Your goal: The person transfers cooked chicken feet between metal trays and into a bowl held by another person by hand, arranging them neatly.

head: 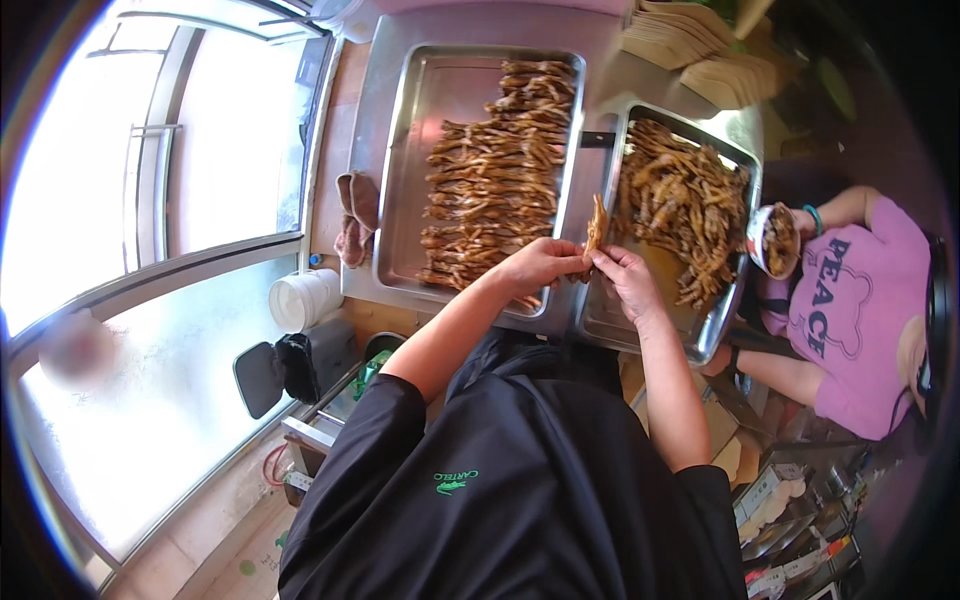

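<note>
Between the fingertips of my left hand (541, 264) and my right hand (628, 281), a brown cooked chicken foot (597, 223) is held upright over the gap between two metal trays. Something darker, perhaps another foot, shows under my fingers. To the left, a large stainless steel tray (405, 187) holds chicken feet (491, 191) laid side by side in rows; its left part shows bare metal. At the right, a second steel tray (609, 328) holds a loose heap of chicken feet (675, 195), with brown liquid at its near left part.
A person in a pink shirt (862, 315) stands at the right, holding a bowl of food (777, 241) beside the right tray. Stacked containers (675, 34) lie beyond it. Brown cloth items (357, 202) lie left of the left tray, with a white bucket (304, 298) nearer the window.
</note>
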`<state>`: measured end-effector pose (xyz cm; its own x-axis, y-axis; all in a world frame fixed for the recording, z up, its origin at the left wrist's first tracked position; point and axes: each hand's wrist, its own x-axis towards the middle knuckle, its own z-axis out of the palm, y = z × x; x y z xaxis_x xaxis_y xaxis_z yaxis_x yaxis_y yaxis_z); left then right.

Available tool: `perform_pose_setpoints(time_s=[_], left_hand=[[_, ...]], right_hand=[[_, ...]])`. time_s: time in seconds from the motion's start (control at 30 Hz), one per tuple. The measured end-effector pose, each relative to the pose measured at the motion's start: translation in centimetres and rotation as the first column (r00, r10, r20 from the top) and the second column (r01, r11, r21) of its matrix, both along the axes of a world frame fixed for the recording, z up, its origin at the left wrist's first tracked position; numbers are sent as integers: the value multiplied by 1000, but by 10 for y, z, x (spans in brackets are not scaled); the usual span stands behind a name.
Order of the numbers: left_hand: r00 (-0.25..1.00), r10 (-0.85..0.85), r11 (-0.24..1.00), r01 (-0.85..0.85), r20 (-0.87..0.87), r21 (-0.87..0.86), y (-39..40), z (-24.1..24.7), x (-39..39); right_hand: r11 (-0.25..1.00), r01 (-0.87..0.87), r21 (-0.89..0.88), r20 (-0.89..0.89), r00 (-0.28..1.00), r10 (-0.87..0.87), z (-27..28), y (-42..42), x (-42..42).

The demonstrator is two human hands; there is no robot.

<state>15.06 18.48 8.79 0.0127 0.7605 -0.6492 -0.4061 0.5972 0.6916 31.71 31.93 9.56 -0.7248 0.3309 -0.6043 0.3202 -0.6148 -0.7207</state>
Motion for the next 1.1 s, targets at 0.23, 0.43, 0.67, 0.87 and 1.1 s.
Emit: perform_pose_setpoints(time_s=[0.23, 0.43, 0.67, 0.87, 1.1], left_hand=[[918, -149, 984, 173, -368, 34, -9, 19, -162], [407, -300, 887, 452, -863, -95, 17, -50, -315], [-98, -111, 840, 523, -989, -146, 28, -100, -360], [-7, -11, 846, 533, -1000, -13, 29, -112, -343], [-66, -99, 872, 475, -993, -118, 32, -99, -331]], right_hand=[[993, 20, 116, 71, 997, -28, -1, -29, -109], [994, 25, 106, 290, 956, -55, -10, -30, -83], [972, 233, 33, 472, 853, -220, -15, -44, 5], [935, 345, 81, 554, 764, -330, -17, -53, 60], [913, 284, 291, 542, 738, -402, -19, -12, 114]])
